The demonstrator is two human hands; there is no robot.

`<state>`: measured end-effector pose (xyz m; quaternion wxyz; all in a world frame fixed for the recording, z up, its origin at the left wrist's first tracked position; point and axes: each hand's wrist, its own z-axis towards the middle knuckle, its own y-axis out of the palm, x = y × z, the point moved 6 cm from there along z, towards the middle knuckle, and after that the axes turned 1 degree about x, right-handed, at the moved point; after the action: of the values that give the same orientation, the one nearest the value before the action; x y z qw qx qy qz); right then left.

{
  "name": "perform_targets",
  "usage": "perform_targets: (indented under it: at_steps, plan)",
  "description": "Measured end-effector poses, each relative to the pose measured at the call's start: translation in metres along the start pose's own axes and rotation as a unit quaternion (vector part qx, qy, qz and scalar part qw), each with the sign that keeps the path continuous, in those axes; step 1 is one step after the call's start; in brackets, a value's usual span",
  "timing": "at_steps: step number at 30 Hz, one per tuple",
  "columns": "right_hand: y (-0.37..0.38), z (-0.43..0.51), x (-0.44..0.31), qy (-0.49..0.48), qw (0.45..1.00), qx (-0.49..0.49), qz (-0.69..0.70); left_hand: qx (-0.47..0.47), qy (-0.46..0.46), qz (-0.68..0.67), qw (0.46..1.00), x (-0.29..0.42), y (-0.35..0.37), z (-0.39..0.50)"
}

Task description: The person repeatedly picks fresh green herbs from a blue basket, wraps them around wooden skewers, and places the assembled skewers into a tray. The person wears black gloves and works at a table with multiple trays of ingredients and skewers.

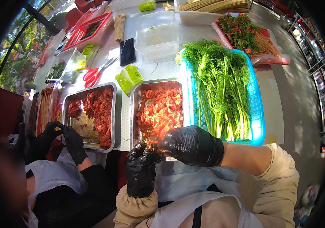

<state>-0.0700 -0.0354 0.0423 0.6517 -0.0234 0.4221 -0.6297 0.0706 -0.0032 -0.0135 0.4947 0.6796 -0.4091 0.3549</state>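
Observation:
My left hand [142, 169], in a black glove, and my right hand [194, 146], gloved likewise, meet over the near edge of a steel tray [132, 114]. Both sets of fingertips pinch a small piece of seasoned meat [152, 144]; whether a skewer is in it cannot be seen. Red marinated raw meat [159, 107] fills much of this tray. Right of it, a blue plastic basket [258, 114] holds long green herb stalks with feathery leaves [219, 85]. A green packet [129, 79] leans by the tray's far left corner.
On the left, a co-worker's black-gloved hands [72, 141] are at a second meat tray [114, 119]. Beyond lie red-handled scissors [92, 76], a phone [127, 52], a skewer bundle [120, 27], a clear plastic container [158, 37], a red basket [105, 27] and herb-wrapped skewers [238, 32].

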Motion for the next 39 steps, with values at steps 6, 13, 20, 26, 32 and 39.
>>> perform_targets:
  at_steps: [6,13,20,26,32,39]
  plan:
    - [0.009,-0.013,0.019,0.153,0.979,0.014,0.136,0.042,0.002,0.023,0.999,-0.012,-0.005,0.006]
    - [-0.003,0.001,0.017,0.208,0.967,0.051,0.138,0.046,0.121,0.167,0.977,-0.009,-0.014,0.003]
    - [0.015,-0.017,0.039,0.420,0.802,-0.039,0.424,-0.058,-0.001,0.101,0.993,-0.012,-0.002,0.010]
    - [0.015,-0.029,0.046,0.440,0.764,-0.051,0.469,-0.042,0.116,0.271,0.955,-0.007,-0.003,0.017]
    - [-0.034,-0.039,0.031,0.195,0.970,0.124,0.073,-0.002,0.202,0.281,0.938,0.009,0.005,0.016]
    - [-0.205,-0.226,0.011,0.480,0.780,0.283,-0.286,-0.045,0.161,0.228,0.959,0.002,0.037,0.019]
